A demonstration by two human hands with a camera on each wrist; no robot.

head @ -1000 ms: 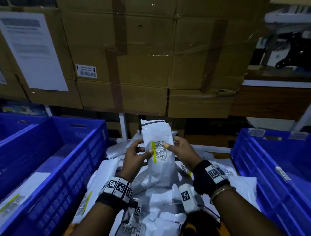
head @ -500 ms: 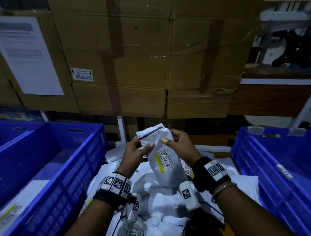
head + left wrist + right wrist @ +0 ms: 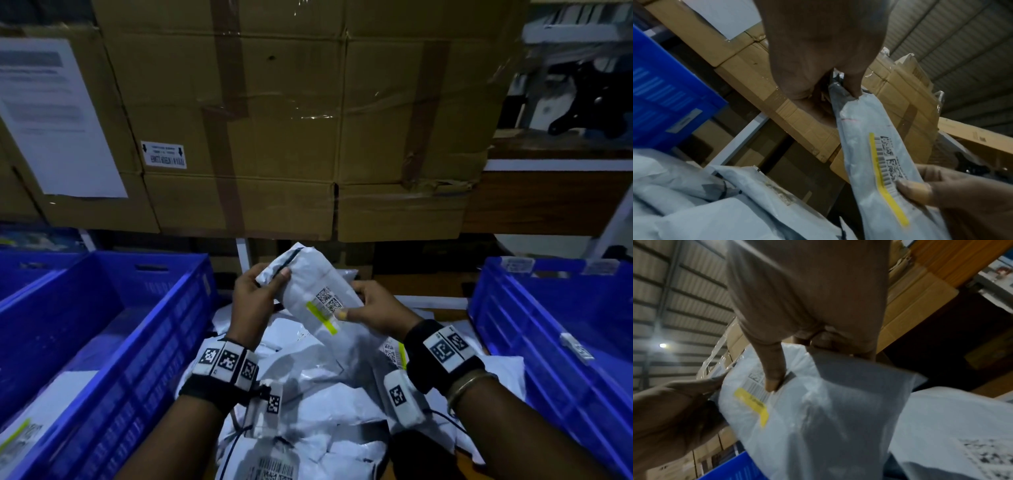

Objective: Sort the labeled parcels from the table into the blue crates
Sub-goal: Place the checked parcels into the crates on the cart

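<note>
A person is holding a white parcel [image 3: 310,294] tilted above a heap of white parcels [image 3: 318,394] on the surface, both hands gripping it. The left hand [image 3: 255,301] is pinching the parcel's upper end, thumb pressed near the dark seal strip, while the right hand [image 3: 373,311] is clasping the lower right edge, its thumb lying on the printed label [image 3: 329,301] beside a yellow stripe. In the left wrist view, the parcel [image 3: 879,162] is hanging from the left hand's fingertips [image 3: 856,92], with the right hand's thumb pressing on the barcode. In the right wrist view, the right hand's thumb is bearing down on the label [image 3: 756,386] of the parcel. A blue crate [image 3: 113,342] is standing to the left of the heap, a labeled parcel [image 3: 20,442] lying inside it, and another blue crate [image 3: 555,342] is standing to the right. Taped cardboard boxes [image 3: 291,120] are stacked behind.
</note>
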